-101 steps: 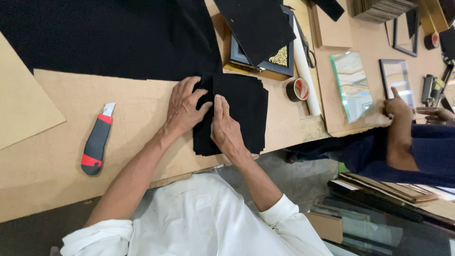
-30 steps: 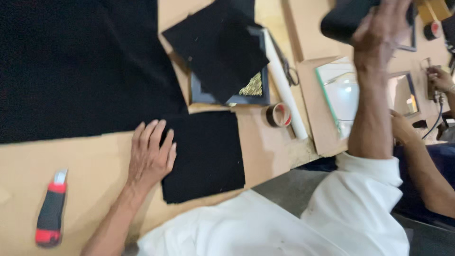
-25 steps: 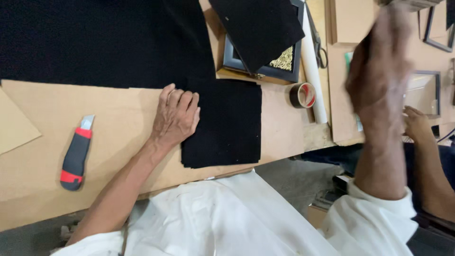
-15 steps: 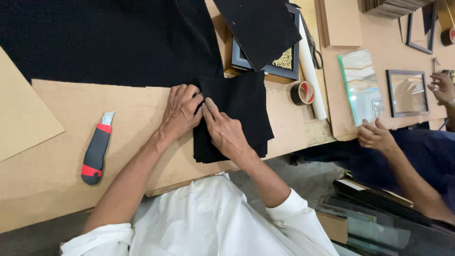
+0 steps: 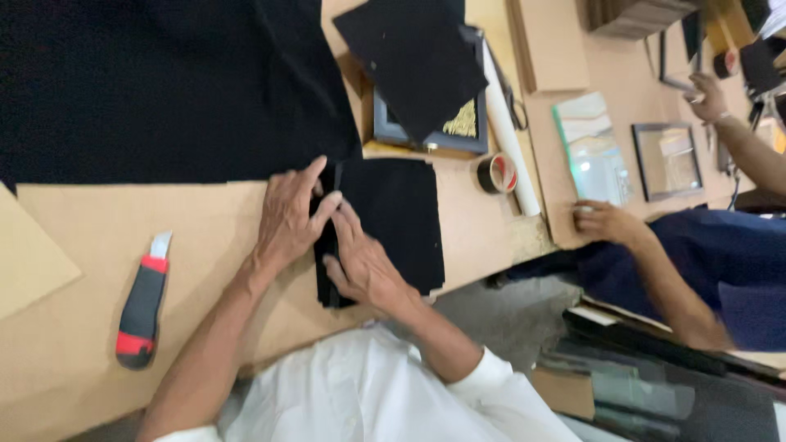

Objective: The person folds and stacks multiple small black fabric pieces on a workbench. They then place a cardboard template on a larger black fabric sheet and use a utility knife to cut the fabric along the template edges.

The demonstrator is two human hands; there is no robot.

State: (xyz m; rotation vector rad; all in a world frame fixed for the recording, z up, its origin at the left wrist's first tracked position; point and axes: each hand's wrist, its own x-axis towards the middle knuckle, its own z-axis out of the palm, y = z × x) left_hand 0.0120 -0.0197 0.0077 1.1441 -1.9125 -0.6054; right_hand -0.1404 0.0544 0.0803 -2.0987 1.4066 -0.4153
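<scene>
Framing workshop bench, brown cardboard sheet (image 5: 205, 237) as the work surface, big black velvet cloth (image 5: 147, 82) across its far side.

Left hand (image 5: 288, 221) lies flat on the left edge of the small black fabric-covered panel (image 5: 393, 217), fingers together, fingertips reaching along the edge. Right hand (image 5: 360, 266) sits just beside it on the same edge, index finger extended, the rest loosely curled; nothing pinched. Panel lies flat on the cardboard, near edge overhanging toward the person's white shirt.

My read: the fabric edge is being pressed down and smoothed. To do it well, keep the left palm anchoring and run the right index along the edge in one line so no wrinkle forms; keep the panel off the loose cloth.

Red-and-black utility knife (image 5: 143, 303) lies well apart to the left, blade out.

Containers: none really. Dark picture frame (image 5: 426, 135) holds a gold ornament, half covered by a black square. Tape roll (image 5: 496, 173) and white tube (image 5: 508, 139) beside it. A co-worker's hand (image 5: 606, 223) rests on the next cardboard sheet near the glass pane (image 5: 594, 147).
</scene>
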